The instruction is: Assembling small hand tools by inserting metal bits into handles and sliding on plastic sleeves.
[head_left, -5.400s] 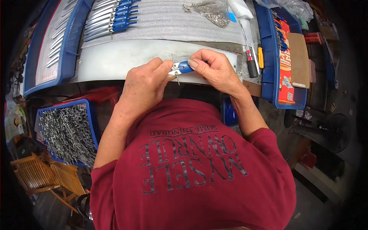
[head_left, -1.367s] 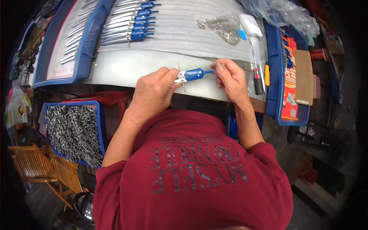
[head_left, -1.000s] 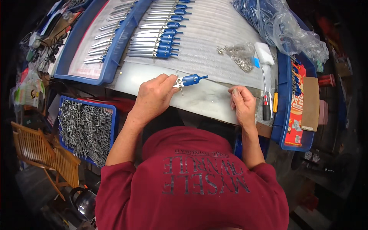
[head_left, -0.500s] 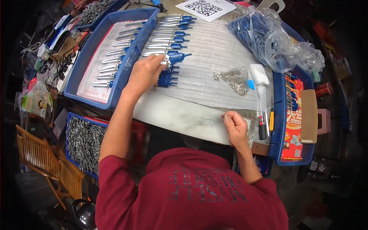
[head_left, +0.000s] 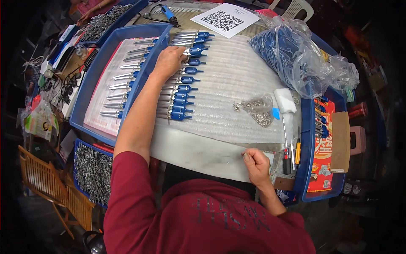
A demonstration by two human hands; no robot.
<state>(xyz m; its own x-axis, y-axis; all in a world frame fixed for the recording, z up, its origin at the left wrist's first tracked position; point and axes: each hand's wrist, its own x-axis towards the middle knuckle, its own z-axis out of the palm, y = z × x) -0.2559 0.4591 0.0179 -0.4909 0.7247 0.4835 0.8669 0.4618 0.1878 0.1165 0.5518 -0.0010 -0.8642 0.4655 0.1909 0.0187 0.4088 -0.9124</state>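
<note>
A column of slim tools, each with a silver tapering metal part and a blue plastic end, lies on the white foam sheet. Toward the far end of that column, my left hand has its fingers closed on the metal part of one blue-and-silver tool; its fingertips are partly hidden. My right hand rests by the near table edge, thumb pressed to curled fingers. Whatever it may hold is too small to make out. Nearest to it is a smooth pale strip.
On the left, a blue tray holds more such tools. A bag of small metal parts, a red-black screwdriver and a yellow-handled screwdriver lie right. Beyond are a plastic bag of blue parts and a printed sheet.
My left hand has moved farther along the column, away from its near end, uncovering the tools there. My right hand stays closed by the table edge. The view has shifted slightly.
</note>
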